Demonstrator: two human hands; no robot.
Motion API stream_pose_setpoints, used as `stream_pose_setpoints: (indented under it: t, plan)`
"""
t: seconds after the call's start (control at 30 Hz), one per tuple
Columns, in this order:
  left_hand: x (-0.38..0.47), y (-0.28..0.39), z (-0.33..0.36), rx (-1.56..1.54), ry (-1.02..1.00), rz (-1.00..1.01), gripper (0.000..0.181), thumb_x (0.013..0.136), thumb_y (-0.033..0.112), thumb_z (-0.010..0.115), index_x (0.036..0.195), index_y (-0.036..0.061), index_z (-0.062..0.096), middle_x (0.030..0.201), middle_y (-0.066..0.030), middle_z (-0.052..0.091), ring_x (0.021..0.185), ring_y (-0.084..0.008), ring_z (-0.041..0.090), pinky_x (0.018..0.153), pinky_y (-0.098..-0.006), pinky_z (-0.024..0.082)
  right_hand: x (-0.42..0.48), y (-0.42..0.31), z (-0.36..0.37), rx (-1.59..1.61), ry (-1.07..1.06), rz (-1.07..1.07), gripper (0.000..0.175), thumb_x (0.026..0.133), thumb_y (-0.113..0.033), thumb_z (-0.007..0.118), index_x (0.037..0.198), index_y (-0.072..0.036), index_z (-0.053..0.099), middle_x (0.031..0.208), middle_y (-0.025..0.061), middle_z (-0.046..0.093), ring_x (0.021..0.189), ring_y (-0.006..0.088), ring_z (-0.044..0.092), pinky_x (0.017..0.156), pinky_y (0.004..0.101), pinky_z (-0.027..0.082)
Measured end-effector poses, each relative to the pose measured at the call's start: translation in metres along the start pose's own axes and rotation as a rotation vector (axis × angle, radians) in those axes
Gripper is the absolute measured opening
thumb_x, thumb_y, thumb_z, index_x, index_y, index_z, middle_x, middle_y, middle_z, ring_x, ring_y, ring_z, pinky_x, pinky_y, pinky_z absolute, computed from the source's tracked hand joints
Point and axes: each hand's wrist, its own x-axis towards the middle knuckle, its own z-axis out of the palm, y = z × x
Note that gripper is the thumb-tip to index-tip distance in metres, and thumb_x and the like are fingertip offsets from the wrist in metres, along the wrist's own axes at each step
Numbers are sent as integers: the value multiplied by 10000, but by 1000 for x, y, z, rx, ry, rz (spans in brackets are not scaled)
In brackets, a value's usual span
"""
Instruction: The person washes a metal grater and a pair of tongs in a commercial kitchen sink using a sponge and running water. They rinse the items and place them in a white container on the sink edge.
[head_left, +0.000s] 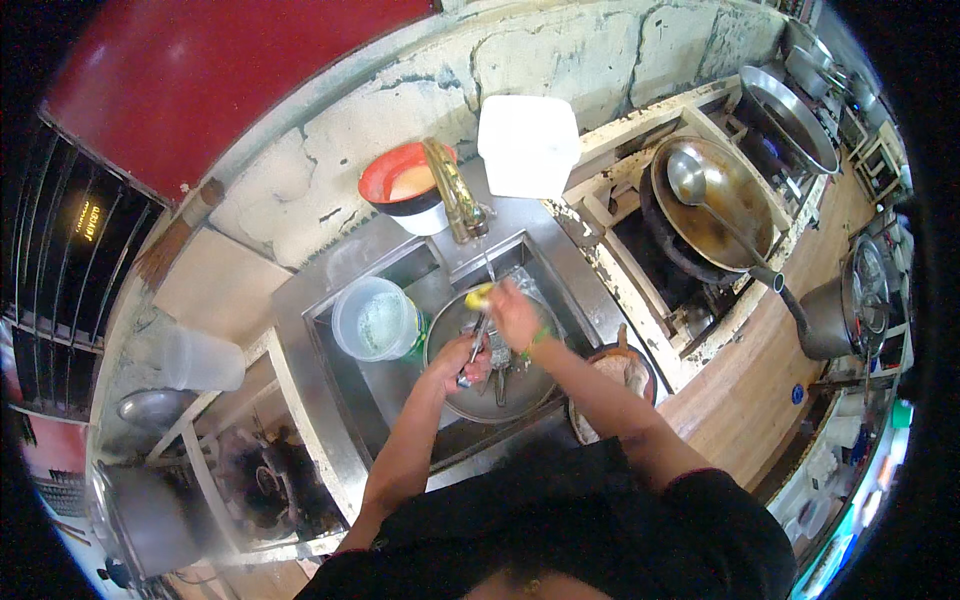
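Note:
My left hand (459, 361) grips a slim metal utensil (477, 339), its exact kind blurred, over a wide round metal pan (465, 405) in the steel sink. In my right hand (516, 316) is a yellow sponge (478, 298), close to the utensil's far end. A thin stream of water (489, 264) falls from the tap (459, 199) just beyond the sponge. More metal utensils (501, 384) lie in the pan, partly hidden by my hands. Left of the pan, a clear plastic tub (375, 319) holds foamy liquid.
Behind the sink stand a red-rimmed bowl (397, 180) and a white plastic container (529, 146). To the right, a wok (720, 202) with a ladle (688, 180) sits on a burner. A round vessel (589, 409) is beneath my right forearm. Another burner (266, 480) lies left.

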Motion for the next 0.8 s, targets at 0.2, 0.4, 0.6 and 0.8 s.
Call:
stream_pose_setpoints:
  t: [0.2, 0.4, 0.6, 0.8]
  plan:
    - [13, 3, -1, 324, 111, 56, 324, 965, 391, 348, 887, 104, 475, 557, -13, 429, 342, -74, 327, 306, -231, 272, -16, 22, 9, 38, 318, 130, 163, 809, -27, 522, 968, -1, 496, 951, 239, 483, 902, 410, 472, 810, 461, 405]
    - [55, 1, -19, 796, 309, 266, 467, 953, 457, 336, 1118, 69, 537, 612, -57, 520, 347, -103, 365, 349, -271, 327, -36, 65, -9, -56, 66, 372, 187, 824, -106, 561, 986, -26, 509, 918, 205, 525, 889, 386, 493, 788, 444, 416]
    - [77, -7, -64, 1547, 372, 603, 411, 940, 409, 413, 1072, 57, 580, 734, -56, 590, 489, -137, 521, 476, -272, 427, -60, 88, -21, -162, 272, 392, 180, 817, -162, 591, 968, -66, 578, 906, 175, 584, 895, 362, 541, 794, 426, 431]
    - [69, -5, -40, 720, 324, 402, 283, 909, 303, 530, 1001, 39, 579, 777, -36, 602, 679, -117, 586, 544, -250, 471, -29, 66, -36, -194, -186, 210, 173, 830, -164, 594, 956, -48, 625, 891, 155, 635, 850, 310, 611, 768, 378, 498]
